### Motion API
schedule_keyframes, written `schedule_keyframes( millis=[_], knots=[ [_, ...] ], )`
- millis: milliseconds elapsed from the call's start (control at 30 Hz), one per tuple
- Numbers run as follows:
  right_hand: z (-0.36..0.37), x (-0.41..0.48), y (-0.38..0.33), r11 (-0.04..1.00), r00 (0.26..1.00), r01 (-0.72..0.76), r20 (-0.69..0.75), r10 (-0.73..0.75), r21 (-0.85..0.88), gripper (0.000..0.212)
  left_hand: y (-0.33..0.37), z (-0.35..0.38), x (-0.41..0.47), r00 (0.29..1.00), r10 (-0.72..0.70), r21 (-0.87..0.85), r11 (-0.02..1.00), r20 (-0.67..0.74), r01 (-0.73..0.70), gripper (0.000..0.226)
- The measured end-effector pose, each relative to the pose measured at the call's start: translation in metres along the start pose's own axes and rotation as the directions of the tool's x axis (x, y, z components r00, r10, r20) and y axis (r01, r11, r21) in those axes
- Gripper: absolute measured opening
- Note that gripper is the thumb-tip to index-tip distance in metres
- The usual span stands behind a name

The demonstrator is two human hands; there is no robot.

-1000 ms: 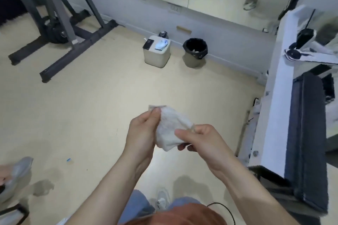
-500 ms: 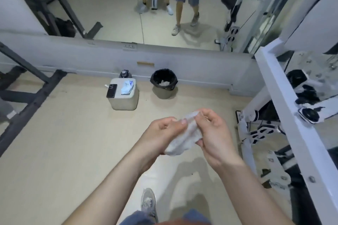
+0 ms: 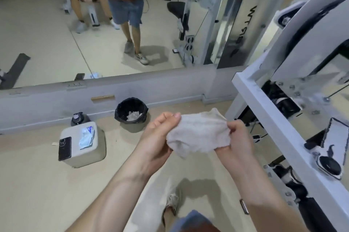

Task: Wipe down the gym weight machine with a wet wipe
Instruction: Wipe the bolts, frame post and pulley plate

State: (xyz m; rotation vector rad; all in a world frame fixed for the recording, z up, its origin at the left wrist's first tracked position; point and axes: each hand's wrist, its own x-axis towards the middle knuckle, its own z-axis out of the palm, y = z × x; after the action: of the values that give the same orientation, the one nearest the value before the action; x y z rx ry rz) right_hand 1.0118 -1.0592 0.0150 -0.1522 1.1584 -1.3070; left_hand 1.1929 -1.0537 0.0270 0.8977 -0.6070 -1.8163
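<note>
Both hands up at chest height, stretching a wet wipe [image 3: 198, 135] btwn them. Left hand [image 3: 158, 137] pinches its left edge w/ thumb and fingers; right hand [image 3: 236, 137] grips the right edge, fingers curled round it. Wipe is crumpled, off-white, held in the air above the floor. Weight machine [image 3: 264, 111], white frame, stands just to the right. Bin [image 3: 132, 116] w/ black liner near the wall, box [image 3: 85, 143] beside it w/ a phone [image 3: 65, 148] on top.

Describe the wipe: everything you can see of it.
The wipe is an off-white, crumpled sheet of soft, fibrous-looking cloth. It is stretched sideways in mid-air: the left hand pinches its left edge, the right hand grips its right edge. Its lower part sags in folds. It is held above the floor, left of the white machine frame, not touching it.
</note>
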Motion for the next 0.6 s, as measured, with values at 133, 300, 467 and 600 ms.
schedule_keyframes(
  millis=[133, 300, 467, 600],
  knots=[
    [0.024, 0.059, -0.025, 0.985, 0.996, -0.036, 0.083, 0.023, 0.168, 0.063, 0.015, -0.008, 0.083, 0.984, 0.024, 0.284, 0.958, -0.179, 0.029, 0.021],
    [0.065, 0.122, -0.068, 0.994, 0.989, 0.106, 0.107, -0.107, 0.015, 0.028, 0.051, -0.007, 0.174, 0.984, 0.038, 0.354, 0.935, -0.173, 0.026, 0.026],
    [0.113, 0.177, -0.105, 0.74, 0.85, 0.486, 0.052, -0.525, -0.464, 0.018, 0.077, -0.007, 0.257, 0.993, -0.111, 0.869, 0.494, 0.039, 0.021, 0.018],
    [0.146, 0.226, -0.14, 0.571, 0.761, 0.56, 0.1, -0.641, -0.6, 0.013, 0.113, 0.036, 0.334, 0.976, -0.139, 0.573, 0.819, 0.17, 0.017, 0.018]
  ],
)
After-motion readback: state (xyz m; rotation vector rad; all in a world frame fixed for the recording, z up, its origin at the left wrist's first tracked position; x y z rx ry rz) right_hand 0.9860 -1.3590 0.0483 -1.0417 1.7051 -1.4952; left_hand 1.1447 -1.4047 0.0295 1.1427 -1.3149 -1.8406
